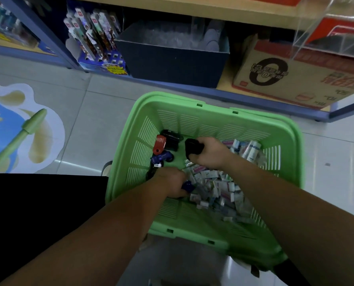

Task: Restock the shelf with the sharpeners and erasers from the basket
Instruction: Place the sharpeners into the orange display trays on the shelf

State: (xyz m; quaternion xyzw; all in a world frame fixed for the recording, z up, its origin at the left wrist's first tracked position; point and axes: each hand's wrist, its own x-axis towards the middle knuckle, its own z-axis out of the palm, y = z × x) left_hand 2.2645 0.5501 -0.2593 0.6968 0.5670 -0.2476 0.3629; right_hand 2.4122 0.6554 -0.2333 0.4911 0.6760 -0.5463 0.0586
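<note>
Black sharpener [192,148]: sitting in the curled fingers of the right hand [213,153], low inside the basket [192,100], left of the knuckles.
Its axis: the long side seems to be running from the shelf side back towards the person, tilting a little; which end is the front I cannot tell, since the fingers are covering part of it.
Right fingers: wrapping round the black sharpener and gripping it.
Blue sharpener [187,186]: peeking out just right of the left fingers, at the edge of the erasers [215,182]; too hidden to give its axis.
Left fingers: the left hand [170,183] is curling down onto the blue sharpener and appears to be grasping it.
Around the fingers: the red sharpener [159,144] and a few dark ones are lying loose beyond the left fingers; the erasers are piling up under and right of both wrists.
Step in hand: gathering sharpeners, one per hand, by my reading.
Doing it well: closing firmly on the hard bodies, lifting straight up so no eraser packets are dragging along, and keeping each piece turned one way for neat stocking.
Further out: the shelf [192,8] is standing beyond the basket, with a dark bin [172,62] and a carton [285,79] underneath.
</note>
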